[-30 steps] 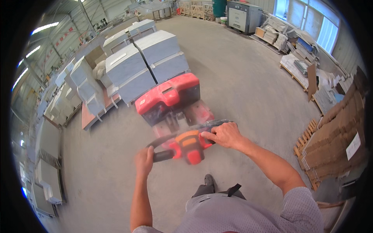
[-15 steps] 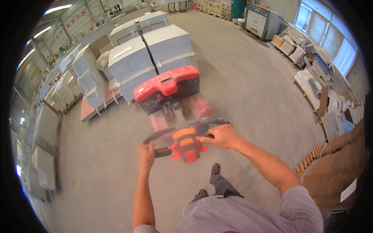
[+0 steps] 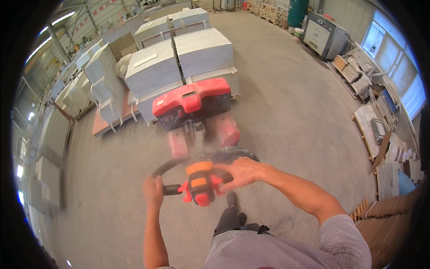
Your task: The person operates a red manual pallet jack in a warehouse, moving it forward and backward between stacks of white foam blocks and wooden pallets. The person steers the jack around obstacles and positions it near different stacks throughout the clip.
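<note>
In front of me is an electric pallet truck with a red-and-black body. Its tiller head is black and orange with red paddles, tilted toward me. My left hand is wrapped around the left side of the looped handle, slightly blurred. My right hand is on the right grip, its forefinger stretched to the orange part and its thumb by the red paddle. Part of the right grip is hidden by that hand. Just beyond the truck stand large pale slab stacks; the forks are out of sight.
Further wrapped pale blocks rest on a reddish pallet to the left. Along the right wall are a grey machine cabinet, stacked panels and brown sheets. A dusty concrete floor lies between.
The tiller head has shifted left and toward me with both hands. My right hand's forefinger now reaches farther over the control head. My feet have stepped, and the view has turned slightly.
</note>
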The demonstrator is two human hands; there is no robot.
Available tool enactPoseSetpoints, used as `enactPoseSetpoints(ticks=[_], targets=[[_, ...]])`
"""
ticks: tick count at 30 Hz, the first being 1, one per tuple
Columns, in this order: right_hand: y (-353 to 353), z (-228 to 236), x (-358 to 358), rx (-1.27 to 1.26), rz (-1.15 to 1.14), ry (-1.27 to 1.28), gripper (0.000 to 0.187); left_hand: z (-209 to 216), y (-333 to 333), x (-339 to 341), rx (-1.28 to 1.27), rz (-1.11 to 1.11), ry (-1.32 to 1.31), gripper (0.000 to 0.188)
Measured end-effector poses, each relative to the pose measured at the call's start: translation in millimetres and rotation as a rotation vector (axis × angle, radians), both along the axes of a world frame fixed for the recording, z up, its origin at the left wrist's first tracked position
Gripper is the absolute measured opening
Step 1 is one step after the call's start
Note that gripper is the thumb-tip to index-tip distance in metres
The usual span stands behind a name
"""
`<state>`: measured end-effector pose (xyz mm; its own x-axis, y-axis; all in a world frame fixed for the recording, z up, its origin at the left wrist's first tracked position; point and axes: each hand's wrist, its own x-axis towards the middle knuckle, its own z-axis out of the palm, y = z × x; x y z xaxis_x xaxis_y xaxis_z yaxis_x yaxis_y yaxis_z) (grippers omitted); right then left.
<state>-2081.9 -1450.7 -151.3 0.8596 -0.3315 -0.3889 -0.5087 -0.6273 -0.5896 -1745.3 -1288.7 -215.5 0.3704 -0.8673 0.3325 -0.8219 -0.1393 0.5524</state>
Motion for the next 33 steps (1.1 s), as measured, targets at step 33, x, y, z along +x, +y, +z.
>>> enactPoseSetpoints(ticks=[33], targets=[[-96,-18,-46,0.464,0.228,-0.159,0.106,22,-52,-79,0.042,0.169,0.043,0.033]])
